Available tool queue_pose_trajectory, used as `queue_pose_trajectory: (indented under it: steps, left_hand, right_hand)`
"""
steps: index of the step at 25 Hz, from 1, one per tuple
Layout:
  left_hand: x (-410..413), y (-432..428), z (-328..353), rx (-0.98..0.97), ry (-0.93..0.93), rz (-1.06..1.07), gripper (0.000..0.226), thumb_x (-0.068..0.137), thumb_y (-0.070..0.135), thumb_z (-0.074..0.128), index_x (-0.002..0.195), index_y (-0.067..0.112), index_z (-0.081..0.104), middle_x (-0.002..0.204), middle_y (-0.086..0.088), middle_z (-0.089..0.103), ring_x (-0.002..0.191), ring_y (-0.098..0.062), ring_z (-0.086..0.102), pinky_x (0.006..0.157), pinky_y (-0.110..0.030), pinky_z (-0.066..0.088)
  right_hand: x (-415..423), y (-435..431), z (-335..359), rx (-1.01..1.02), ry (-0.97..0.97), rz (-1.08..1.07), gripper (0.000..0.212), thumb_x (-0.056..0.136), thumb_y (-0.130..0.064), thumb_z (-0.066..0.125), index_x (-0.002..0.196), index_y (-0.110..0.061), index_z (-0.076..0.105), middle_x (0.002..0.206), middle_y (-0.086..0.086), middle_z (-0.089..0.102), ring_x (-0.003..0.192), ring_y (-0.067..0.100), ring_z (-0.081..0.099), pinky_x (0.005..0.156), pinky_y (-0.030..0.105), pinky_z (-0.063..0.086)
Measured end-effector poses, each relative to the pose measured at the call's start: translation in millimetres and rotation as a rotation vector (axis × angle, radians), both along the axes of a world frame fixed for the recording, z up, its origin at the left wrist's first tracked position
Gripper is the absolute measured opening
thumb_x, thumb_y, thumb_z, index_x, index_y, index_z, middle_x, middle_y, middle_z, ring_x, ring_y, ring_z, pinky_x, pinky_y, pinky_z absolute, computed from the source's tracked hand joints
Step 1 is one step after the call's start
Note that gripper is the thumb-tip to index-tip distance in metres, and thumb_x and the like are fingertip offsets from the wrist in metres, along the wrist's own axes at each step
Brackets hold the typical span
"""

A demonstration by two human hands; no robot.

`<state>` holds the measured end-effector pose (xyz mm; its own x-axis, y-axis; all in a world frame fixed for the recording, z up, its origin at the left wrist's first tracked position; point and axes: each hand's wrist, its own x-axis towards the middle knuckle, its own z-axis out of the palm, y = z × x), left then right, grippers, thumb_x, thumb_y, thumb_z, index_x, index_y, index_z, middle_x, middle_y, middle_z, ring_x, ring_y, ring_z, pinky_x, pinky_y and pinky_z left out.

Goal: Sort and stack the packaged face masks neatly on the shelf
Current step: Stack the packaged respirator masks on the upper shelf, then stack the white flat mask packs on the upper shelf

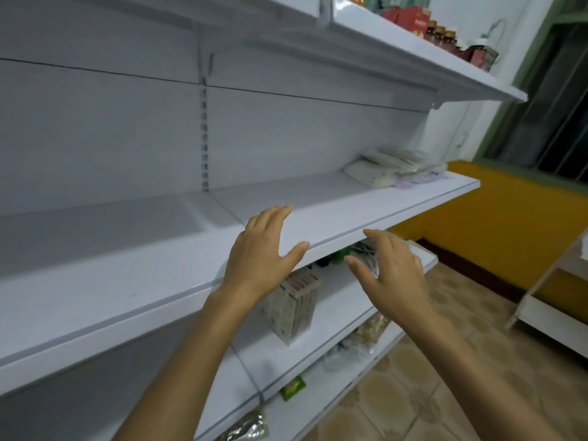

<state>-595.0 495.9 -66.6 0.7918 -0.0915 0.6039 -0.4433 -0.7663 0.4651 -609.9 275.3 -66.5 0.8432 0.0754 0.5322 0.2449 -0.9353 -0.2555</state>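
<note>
A pile of packaged face masks in clear and white wrappers lies at the far right end of the white middle shelf. My left hand hovers over the shelf's front edge, fingers spread, holding nothing. My right hand is just below and in front of the shelf edge, fingers apart and empty. Both hands are well short of the mask pile, which sits further right and back.
The top shelf carries red boxes and small jars. A lower shelf holds a pack of brown boxes, and below it are small packets. A yellow wall and a tiled floor are to the right.
</note>
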Motion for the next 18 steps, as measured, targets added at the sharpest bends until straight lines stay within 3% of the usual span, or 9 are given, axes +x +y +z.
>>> queue_pose_trajectory:
  steps: [3, 10, 18]
  left_hand:
    - [71.9, -64.1, 2.1, -0.074, 0.048, -0.047, 0.062, 0.093, 0.045, 0.054, 0.146, 0.024, 0.031, 0.150, 0.009, 0.034, 0.137, -0.012, 0.027, 0.105, -0.029, 0.030]
    - [194.7, -183.7, -3.2, 0.041, 0.140, -0.170, 0.064, 0.092, 0.048, 0.051, 0.148, 0.027, 0.027, 0.151, 0.012, 0.031, 0.137, -0.010, 0.028, 0.107, -0.030, 0.034]
    - [302.7, -342.2, -19.4, 0.070, 0.193, -0.079, 0.066, 0.091, 0.051, 0.053, 0.148, 0.031, 0.026, 0.152, 0.014, 0.029, 0.136, -0.007, 0.027, 0.106, -0.025, 0.031]
  right_hand:
    - [56.9, -59.3, 1.9, -0.015, 0.032, -0.056, 0.057, 0.091, -0.054, 0.047, 0.139, -0.024, 0.039, 0.140, -0.007, 0.045, 0.130, 0.014, 0.039, 0.104, 0.038, 0.031]
    - [163.0, -177.2, -27.9, 0.091, 0.078, -0.140, 0.058, 0.091, -0.057, 0.046, 0.138, -0.024, 0.042, 0.139, -0.007, 0.047, 0.129, 0.013, 0.040, 0.105, 0.040, 0.032]
    - [296.9, -319.9, -46.6, 0.111, 0.121, 0.074, 0.071, 0.083, -0.068, 0.029, 0.138, -0.025, 0.043, 0.138, -0.009, 0.046, 0.130, 0.012, 0.039, 0.105, 0.037, 0.034]
